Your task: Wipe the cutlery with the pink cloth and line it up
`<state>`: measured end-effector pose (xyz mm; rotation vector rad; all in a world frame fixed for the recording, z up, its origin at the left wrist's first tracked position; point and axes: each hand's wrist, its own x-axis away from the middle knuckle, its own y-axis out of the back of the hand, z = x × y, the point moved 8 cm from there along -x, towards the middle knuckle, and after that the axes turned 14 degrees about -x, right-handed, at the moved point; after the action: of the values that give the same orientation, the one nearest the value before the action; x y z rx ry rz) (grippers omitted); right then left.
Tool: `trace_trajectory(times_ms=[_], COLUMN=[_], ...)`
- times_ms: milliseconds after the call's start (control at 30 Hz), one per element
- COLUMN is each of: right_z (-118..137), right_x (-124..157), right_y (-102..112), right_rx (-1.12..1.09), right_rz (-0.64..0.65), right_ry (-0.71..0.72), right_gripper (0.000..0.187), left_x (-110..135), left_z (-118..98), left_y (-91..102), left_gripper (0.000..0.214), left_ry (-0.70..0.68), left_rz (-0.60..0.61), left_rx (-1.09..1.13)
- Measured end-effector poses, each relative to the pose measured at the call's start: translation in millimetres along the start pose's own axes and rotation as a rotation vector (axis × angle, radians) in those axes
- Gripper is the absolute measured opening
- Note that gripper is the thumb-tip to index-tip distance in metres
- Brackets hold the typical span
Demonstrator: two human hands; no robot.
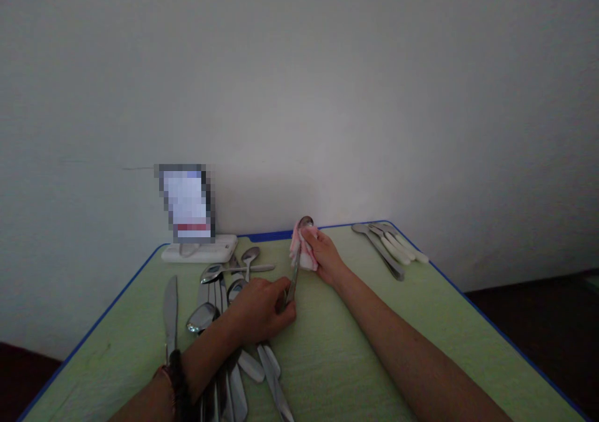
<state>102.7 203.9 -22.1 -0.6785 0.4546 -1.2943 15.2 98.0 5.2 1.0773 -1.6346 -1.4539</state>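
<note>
My left hand (262, 313) is closed around the handle of a metal spoon (296, 269) that points away from me. Its bowl sticks out at the far end, wrapped in a pink and white cloth (302, 253). My right hand (322, 256) is closed on that cloth and presses it round the spoon's bowl. Both hands hover just above a light green table (421, 322) with a blue edge.
A pile of several spoons (219, 291) and a table knife (170, 313) lie at the left. Several pieces of cutlery (388, 244), some white-handled, lie at the far right. A white stand (199, 250) holding a blurred screen sits against the wall.
</note>
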Motion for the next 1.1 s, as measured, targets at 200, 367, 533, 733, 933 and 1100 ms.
trace_trajectory(times_ms=[200,367,533,733,933,1100], right_z=[-2,-1,-1,-1,1,1], right_x=[-1,-1,0,1,-5,-7], right_y=[2,4,1,-2,6,18], right_rx=[0.005,0.020,0.015,-0.058,-0.210,-0.383], right_rz=[0.004,-0.003,0.011,0.034,-0.031,-0.178], right_ry=[-0.004,0.012,0.004,-0.020,0.038,0.016], right_gripper=[0.032,0.032,0.032,0.033,0.030,0.028], left_x=[-1,-1,1,-1,-1,3], left_z=[0,1,-1,2,7,12], left_y=[-1.3,-0.7,1.5,0.6,0.9,-1.5], left_gripper=[0.013,0.013,0.013,0.011,0.015,0.023], left_ry=[-0.002,0.001,-0.001,0.021,0.051,0.082], left_rz=[-0.001,0.006,-0.003,0.004,0.000,-0.018], left_rx=[-0.002,-0.006,-0.005,-0.017,0.034,-0.017])
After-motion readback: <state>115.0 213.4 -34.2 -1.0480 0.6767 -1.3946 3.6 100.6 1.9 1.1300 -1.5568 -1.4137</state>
